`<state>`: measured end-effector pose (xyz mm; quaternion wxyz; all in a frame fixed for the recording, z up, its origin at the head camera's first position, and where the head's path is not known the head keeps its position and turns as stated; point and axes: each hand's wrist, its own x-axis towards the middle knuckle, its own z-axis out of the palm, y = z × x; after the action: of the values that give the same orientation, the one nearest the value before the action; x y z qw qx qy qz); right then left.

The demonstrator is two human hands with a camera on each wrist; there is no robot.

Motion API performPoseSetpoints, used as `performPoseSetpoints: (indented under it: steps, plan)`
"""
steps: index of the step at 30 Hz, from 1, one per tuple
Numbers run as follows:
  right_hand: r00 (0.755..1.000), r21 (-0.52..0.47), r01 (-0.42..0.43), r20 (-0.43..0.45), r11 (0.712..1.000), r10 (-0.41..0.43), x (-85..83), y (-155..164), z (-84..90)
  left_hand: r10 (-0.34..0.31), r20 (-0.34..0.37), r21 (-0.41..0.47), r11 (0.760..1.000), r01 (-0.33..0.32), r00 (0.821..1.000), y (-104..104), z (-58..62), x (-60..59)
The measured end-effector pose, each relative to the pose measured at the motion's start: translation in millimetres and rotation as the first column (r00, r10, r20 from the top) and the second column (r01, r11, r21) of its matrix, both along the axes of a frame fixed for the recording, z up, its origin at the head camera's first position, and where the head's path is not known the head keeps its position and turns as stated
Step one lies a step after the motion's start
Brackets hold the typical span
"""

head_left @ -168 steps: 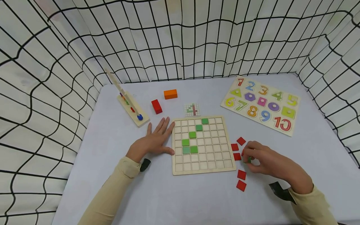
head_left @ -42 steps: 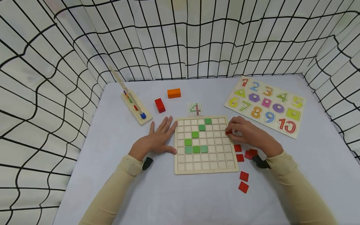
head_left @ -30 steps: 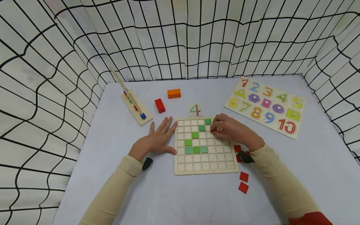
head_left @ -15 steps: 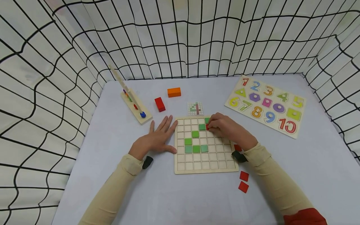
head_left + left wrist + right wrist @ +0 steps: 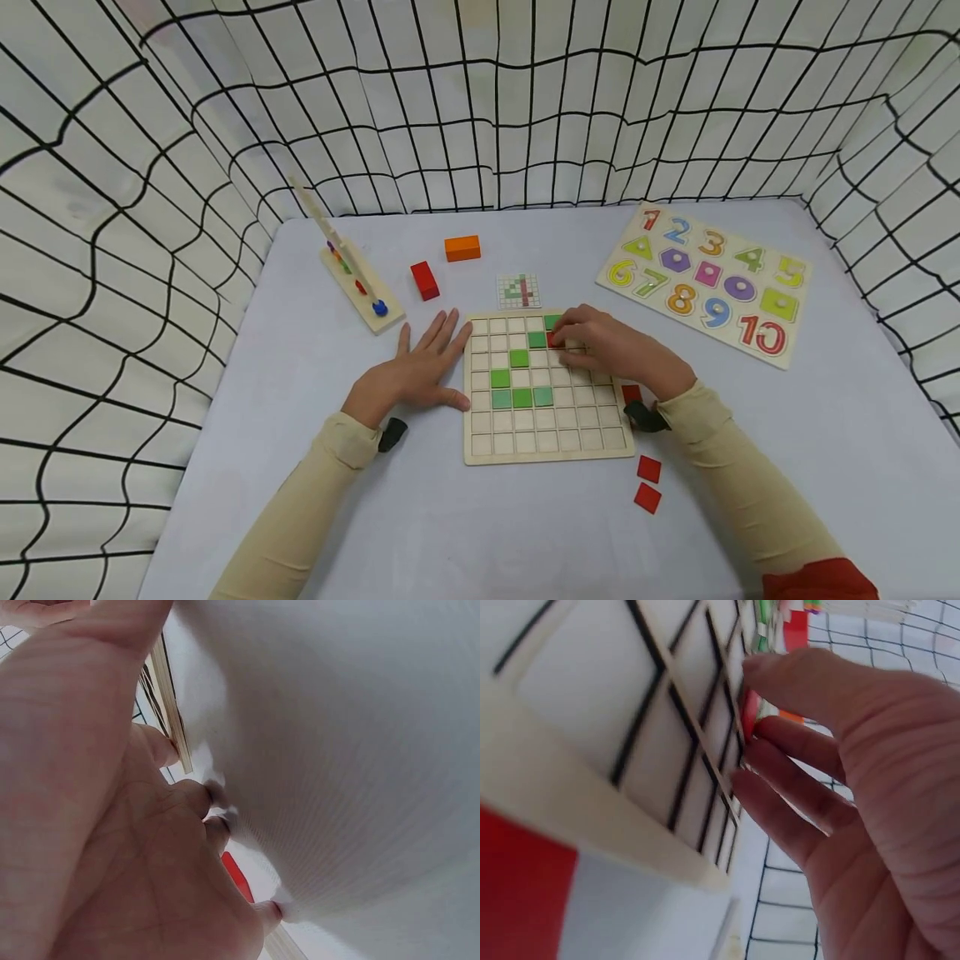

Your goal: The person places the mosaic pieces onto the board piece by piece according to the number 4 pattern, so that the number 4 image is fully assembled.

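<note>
Fingers loosely parted, the right hand [image 5: 617,348] touched the red tile [image 5: 551,340] in its grid board [image 5: 547,456] cell, where light, even pressure probably suited best, while the left hand [image 5: 408,375], fingers spread, braced the board's left edge.

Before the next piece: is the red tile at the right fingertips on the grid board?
On: the red tile lies on the grid board beside a green tile; seating unclear under the right hand.

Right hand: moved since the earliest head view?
Yes: the right hand moved left and forward, from beside the grid board to over it.
</note>
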<state>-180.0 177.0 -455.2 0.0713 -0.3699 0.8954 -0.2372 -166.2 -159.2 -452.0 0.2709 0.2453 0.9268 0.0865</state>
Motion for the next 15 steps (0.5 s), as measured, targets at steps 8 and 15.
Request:
performPoseSetpoints:
  steps: [8, 15]
  plan:
    - [0.995, 0.061, 0.061, 0.079, 0.996, -0.066, 12.5, 25.5, 14.1, 0.028, 0.026, 0.013, 1.0, -0.029, 0.999, -6.2, -5.8, -2.1]
    - [0.993, 0.076, 0.112, 0.023, 0.991, -0.114, 32.5, 66.5, 20.1, -0.003, 0.024, 0.006, 1.0, 0.003, 1.0, -3.4, -3.0, -1.6]
